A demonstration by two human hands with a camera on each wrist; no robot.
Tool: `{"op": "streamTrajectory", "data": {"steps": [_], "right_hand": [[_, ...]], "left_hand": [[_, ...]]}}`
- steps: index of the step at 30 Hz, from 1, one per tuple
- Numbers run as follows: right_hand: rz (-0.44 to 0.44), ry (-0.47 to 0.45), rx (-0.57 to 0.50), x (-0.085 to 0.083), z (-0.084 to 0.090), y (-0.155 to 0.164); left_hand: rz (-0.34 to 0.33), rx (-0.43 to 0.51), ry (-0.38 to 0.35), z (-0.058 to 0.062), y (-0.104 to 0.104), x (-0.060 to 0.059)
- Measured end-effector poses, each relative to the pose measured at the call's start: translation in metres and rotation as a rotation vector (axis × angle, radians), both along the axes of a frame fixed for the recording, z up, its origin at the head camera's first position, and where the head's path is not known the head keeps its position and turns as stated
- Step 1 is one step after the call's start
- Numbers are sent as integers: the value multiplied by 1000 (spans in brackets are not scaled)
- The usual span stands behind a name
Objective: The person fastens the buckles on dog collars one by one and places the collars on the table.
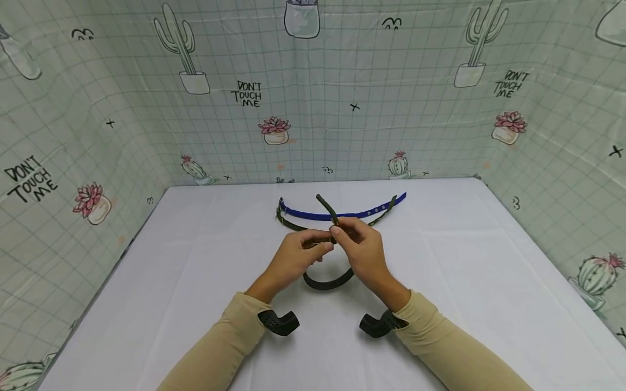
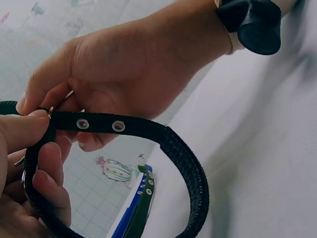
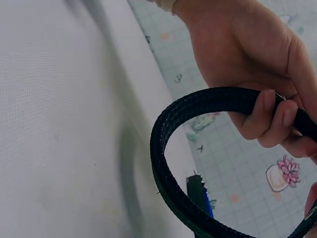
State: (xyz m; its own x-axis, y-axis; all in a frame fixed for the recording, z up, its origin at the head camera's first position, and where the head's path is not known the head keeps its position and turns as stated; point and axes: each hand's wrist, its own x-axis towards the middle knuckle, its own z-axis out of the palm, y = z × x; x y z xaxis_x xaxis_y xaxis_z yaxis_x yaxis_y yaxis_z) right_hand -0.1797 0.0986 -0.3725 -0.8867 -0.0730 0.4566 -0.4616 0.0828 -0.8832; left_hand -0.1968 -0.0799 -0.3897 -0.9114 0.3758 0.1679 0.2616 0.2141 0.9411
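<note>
Black woven collar [image 1: 326,282] with metal eyelets, bent into a loop, held above the white table [image 1: 195,304] near its middle. Left hand [image 1: 293,258] pinches the strap at the buckle end, fingers curled round it; in the left wrist view the strap [image 2: 148,130] shows two eyelets. Right hand [image 1: 362,247] grips the free end, thumb and fingers closed on the strap, tip pointing up and away. Both hands meet at the top of the loop, almost touching.

Just beyond the hands, flat on the table: olive-green collar [image 1: 293,224] and blue collar [image 1: 313,213], lying side by side, overlapping. Beige sleeves on both arms. Cactus-print backdrop [image 1: 313,98] encloses the table on three sides.
</note>
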Motion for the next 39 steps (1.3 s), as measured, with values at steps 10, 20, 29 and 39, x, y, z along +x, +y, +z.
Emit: {"op": "streamTrajectory", "data": {"steps": [10,20,29,39], "right_hand": [[-51,53,-23,-4,-3,4],[-39,110,1,-2,2,5],[-18,177,37,-3,5,7],[-33,239,-20,-21,-12,16]], "left_hand": [[97,82,43,-4,2,-1],[117,76,92,-3,1,-1],[134,146,126,1,-2,0],[150,165,82,9,-2,4]]}}
